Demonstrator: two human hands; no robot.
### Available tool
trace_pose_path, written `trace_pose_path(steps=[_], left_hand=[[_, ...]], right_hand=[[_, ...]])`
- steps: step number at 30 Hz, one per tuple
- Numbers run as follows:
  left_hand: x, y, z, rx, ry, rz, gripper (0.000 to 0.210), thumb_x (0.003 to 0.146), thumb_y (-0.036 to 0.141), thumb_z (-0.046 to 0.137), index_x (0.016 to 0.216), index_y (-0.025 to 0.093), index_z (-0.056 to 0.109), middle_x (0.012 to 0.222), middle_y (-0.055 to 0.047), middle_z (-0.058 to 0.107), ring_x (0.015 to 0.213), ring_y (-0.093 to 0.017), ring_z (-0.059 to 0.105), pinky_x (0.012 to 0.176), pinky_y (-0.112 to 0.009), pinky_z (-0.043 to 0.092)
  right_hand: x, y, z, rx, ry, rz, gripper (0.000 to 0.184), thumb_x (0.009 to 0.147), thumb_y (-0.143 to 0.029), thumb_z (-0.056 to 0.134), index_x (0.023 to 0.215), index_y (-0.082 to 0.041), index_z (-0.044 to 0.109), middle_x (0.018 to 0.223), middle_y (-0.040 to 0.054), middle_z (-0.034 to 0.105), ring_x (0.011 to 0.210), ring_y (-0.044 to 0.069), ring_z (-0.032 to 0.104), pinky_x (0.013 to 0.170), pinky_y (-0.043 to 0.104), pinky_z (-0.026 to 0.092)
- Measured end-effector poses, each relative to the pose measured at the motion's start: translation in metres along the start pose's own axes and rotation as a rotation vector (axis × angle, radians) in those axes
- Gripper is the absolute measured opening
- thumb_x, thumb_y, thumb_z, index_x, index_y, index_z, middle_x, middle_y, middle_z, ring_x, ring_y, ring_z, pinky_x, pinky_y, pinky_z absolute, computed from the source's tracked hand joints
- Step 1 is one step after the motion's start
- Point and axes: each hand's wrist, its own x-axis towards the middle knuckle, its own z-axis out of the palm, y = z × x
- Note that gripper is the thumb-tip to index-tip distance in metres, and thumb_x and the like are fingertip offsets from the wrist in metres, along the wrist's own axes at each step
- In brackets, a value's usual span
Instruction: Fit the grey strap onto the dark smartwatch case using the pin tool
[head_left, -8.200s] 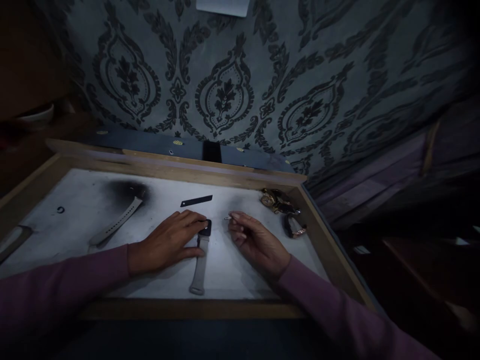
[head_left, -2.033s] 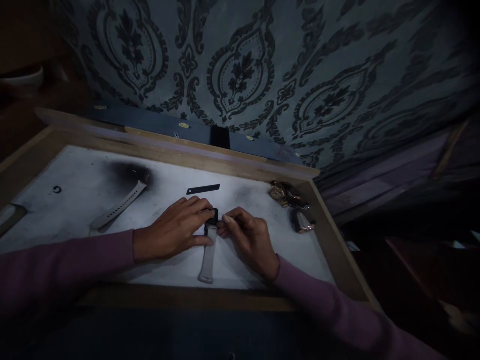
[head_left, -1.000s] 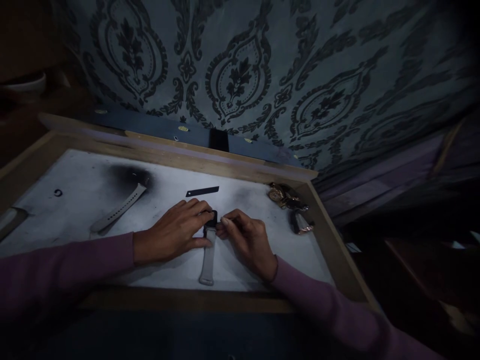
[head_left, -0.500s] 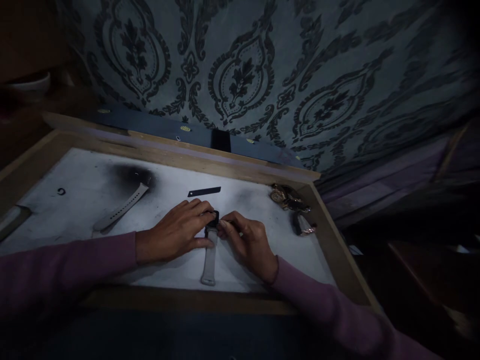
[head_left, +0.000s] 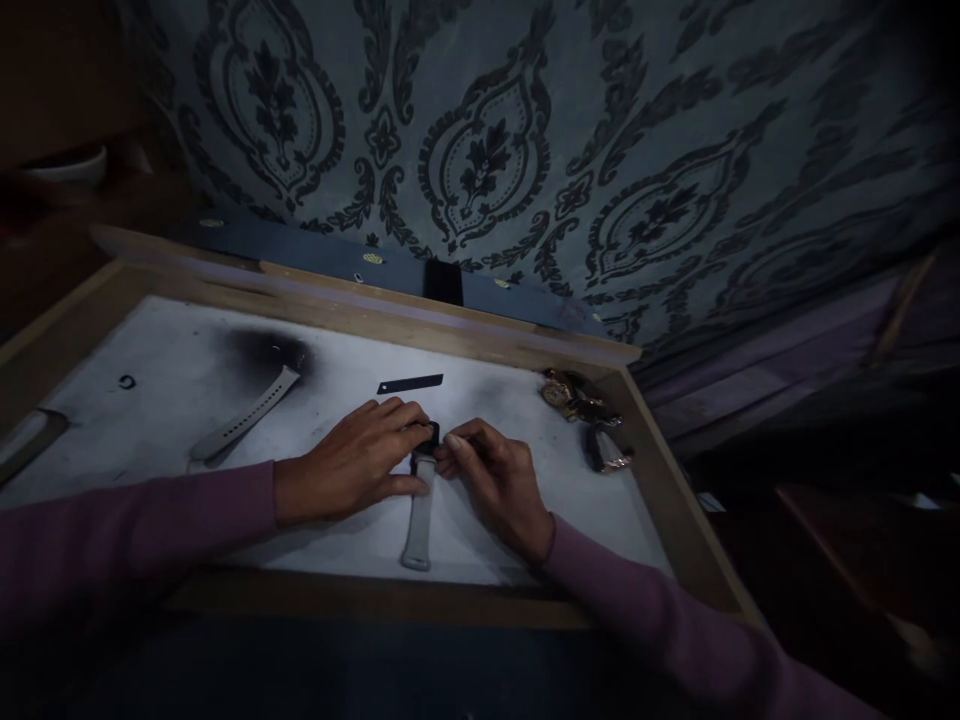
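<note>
So the smartwatch (head_left: pixel 420 512) lies between the hands in the wooden tray (head_left: pixel 660 450), long axis running near to far, case (head_left: pixel 427 446) at the far end. Left hand (head_left: pixel 352 462) is closer, holding it down: fingers on the case, thumb on the grey strap (head_left: pixel 418 535). Right hand (head_left: pixel 501 480) is right beside the case, fingertips bunched; can't tell what they're pinching, if anything.
</note>
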Motion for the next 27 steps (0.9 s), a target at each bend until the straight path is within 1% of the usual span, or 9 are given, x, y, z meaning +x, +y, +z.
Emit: trace_pose_path(steps=[3, 6, 9, 12, 16, 20, 27], left_hand=[[0.0003, 0.0004, -0.0013, -0.010, -0.002, 0.001, 0.034, 0.090, 0.042, 0.065, 0.111, 0.017, 0.058, 0.119, -0.009, 0.058, 0.105, -0.026, 0.055, 0.086, -0.041, 0.048], [0.0004, 0.0002, -0.0019, -0.019, -0.003, 0.006, 0.033, 0.091, 0.042, 0.063, 0.112, 0.017, 0.058, 0.118, -0.009, 0.059, 0.104, -0.026, 0.055, 0.086, -0.041, 0.048], [0.0004, 0.0003, -0.0020, -0.024, -0.002, 0.008, 0.034, 0.091, 0.042, 0.064, 0.113, 0.017, 0.058, 0.118, -0.009, 0.059, 0.104, -0.026, 0.055, 0.085, -0.040, 0.048], [0.0010, 0.0010, -0.0028, -0.021, -0.022, 0.000, 0.035, 0.089, 0.041, 0.067, 0.112, 0.017, 0.058, 0.117, -0.008, 0.058, 0.104, -0.026, 0.055, 0.085, -0.040, 0.047], [0.0015, 0.0016, -0.0031, 0.006, -0.032, -0.015, 0.037, 0.086, 0.040, 0.071, 0.111, 0.016, 0.059, 0.118, -0.009, 0.058, 0.104, -0.026, 0.055, 0.086, -0.039, 0.047], [0.0007, 0.0007, -0.0018, 0.011, -0.018, -0.009, 0.036, 0.088, 0.041, 0.068, 0.113, 0.017, 0.058, 0.119, -0.009, 0.058, 0.105, -0.026, 0.055, 0.086, -0.041, 0.047], [0.0002, -0.0001, -0.0018, -0.001, -0.016, -0.002, 0.036, 0.089, 0.043, 0.066, 0.112, 0.017, 0.057, 0.119, -0.009, 0.058, 0.105, -0.026, 0.055, 0.085, -0.041, 0.048]], right_hand=[[0.0001, -0.0004, -0.0002, -0.025, -0.004, -0.026, 0.022, 0.096, -0.038, 0.054, 0.083, -0.020, 0.058, 0.066, 0.0012, 0.071, 0.055, 0.013, 0.069, 0.055, 0.023, 0.057], [0.0004, -0.0035, -0.0012, -0.107, -0.014, -0.077, 0.019, 0.097, -0.034, 0.052, 0.084, -0.021, 0.057, 0.067, 0.0006, 0.070, 0.055, 0.012, 0.068, 0.055, 0.021, 0.056], [0.0011, -0.0067, -0.0019, -0.203, -0.027, -0.138, 0.019, 0.098, -0.031, 0.050, 0.084, -0.021, 0.057, 0.065, -0.0001, 0.069, 0.055, 0.011, 0.066, 0.055, 0.020, 0.054], [0.0016, -0.0078, -0.0020, -0.225, -0.038, -0.168, 0.020, 0.098, -0.030, 0.049, 0.082, -0.021, 0.057, 0.063, -0.0003, 0.068, 0.054, 0.011, 0.065, 0.055, 0.020, 0.052], [0.0007, -0.0057, -0.0014, -0.116, -0.015, -0.093, 0.021, 0.098, -0.033, 0.051, 0.081, -0.021, 0.057, 0.066, 0.0004, 0.069, 0.056, 0.012, 0.067, 0.055, 0.020, 0.055], [-0.0007, -0.0032, -0.0009, -0.026, -0.006, -0.010, 0.024, 0.096, -0.039, 0.053, 0.082, -0.021, 0.057, 0.068, 0.0012, 0.071, 0.056, 0.013, 0.069, 0.055, 0.022, 0.058], [-0.0019, -0.0025, -0.0010, -0.002, -0.005, 0.023, 0.026, 0.096, -0.043, 0.054, 0.083, -0.020, 0.058, 0.068, 0.0014, 0.072, 0.057, 0.013, 0.070, 0.057, 0.024, 0.060]])
